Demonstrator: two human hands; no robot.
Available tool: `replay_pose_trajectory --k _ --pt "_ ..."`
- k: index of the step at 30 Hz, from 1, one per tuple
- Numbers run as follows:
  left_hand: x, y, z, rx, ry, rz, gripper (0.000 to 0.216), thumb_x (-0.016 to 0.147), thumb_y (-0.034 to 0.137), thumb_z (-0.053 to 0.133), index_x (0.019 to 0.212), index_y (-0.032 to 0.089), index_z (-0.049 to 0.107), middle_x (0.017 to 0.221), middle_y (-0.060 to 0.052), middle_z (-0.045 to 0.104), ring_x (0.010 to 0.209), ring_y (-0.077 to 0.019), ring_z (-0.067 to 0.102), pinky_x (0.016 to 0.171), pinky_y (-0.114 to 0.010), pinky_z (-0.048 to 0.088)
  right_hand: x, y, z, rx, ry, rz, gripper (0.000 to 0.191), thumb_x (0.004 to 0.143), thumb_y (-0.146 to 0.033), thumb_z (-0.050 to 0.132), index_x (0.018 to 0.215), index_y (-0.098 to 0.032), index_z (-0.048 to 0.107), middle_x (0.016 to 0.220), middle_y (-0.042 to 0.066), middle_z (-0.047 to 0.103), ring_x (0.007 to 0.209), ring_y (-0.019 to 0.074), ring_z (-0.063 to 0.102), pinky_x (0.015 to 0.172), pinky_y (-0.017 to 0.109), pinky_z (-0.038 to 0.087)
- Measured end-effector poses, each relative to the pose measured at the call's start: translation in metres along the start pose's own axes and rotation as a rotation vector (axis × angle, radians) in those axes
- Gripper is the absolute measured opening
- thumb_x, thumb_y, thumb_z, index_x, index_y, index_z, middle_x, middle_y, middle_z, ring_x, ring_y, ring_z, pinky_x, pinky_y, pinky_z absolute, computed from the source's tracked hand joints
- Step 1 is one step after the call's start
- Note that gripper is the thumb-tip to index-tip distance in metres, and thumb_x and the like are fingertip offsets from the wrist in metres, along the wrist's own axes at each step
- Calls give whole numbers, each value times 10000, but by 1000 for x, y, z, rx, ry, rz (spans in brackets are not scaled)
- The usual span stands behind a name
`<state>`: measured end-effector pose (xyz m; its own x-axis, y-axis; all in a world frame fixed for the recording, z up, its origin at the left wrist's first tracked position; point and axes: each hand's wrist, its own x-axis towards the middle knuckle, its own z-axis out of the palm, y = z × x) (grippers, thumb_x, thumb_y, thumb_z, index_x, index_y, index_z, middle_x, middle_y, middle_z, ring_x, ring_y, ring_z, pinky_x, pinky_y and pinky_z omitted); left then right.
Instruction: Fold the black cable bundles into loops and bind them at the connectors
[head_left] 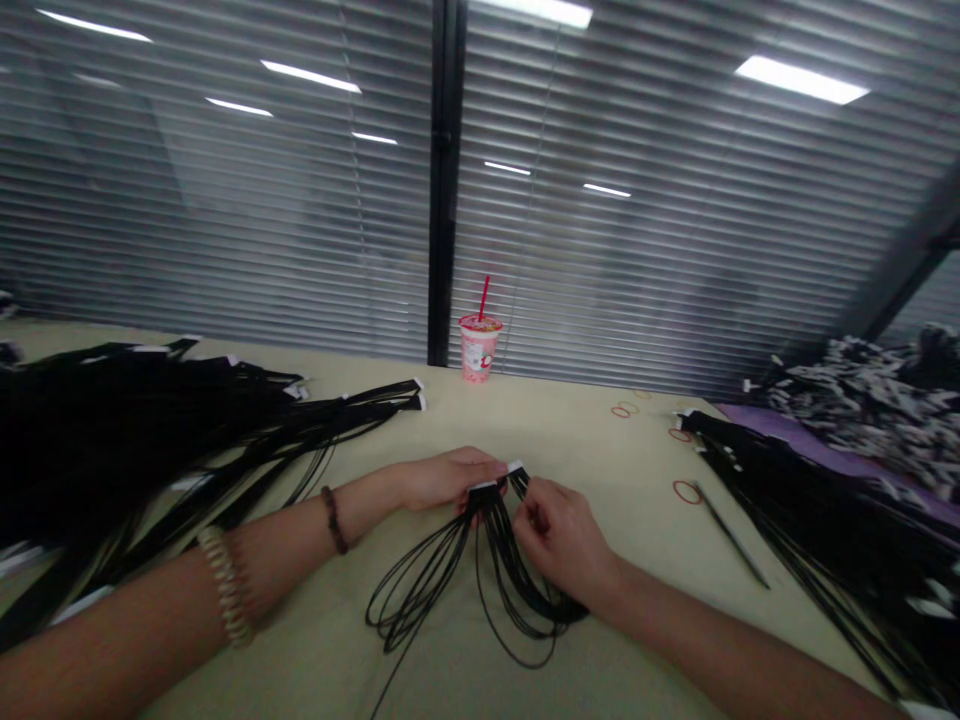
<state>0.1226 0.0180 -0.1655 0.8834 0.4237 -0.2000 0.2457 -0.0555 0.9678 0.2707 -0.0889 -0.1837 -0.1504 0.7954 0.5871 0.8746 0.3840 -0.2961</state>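
Observation:
My left hand (pixel 442 478) is closed around the top of a small bundle of thin black cords (pixel 480 570), gripping them just below their white end tags (pixel 495 477). My right hand (pixel 559 535) is closed too, pinching some of the same cords right beside the left hand. The cords hang down from both hands in long loops that lie on the pale table (pixel 570 440) toward me. My left forearm wears a beaded bracelet and a dark band.
A big heap of black cords with white tags (pixel 150 430) covers the table's left side. Another heap (pixel 825 500) lies on the right over a purple sheet. Red rubber bands (pixel 686 491) are scattered mid-right. A pink cup with a red straw (pixel 478 348) stands by the window blinds.

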Motion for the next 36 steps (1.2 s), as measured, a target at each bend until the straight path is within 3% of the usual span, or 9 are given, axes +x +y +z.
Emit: replay_pose_trajectory --k 27,36 --pt "-1 2 0 -11 6 -13 441 726 534 439 767 101 516 506 34 488 372 -19 399 388 -153 267 -2 0 0 16 9 1 116 724 -140 405 609 -153 390 555 -23 410 496 63 366 489 177 243" --pt "-4 5 3 21 -16 -3 404 774 488 385 766 98 487 513 36 463 382 -20 407 392 -141 267 -2 1 3 -68 -54 7 107 731 -146 404 624 -154 416 591 -9 457 529 76 399 515 186 256"
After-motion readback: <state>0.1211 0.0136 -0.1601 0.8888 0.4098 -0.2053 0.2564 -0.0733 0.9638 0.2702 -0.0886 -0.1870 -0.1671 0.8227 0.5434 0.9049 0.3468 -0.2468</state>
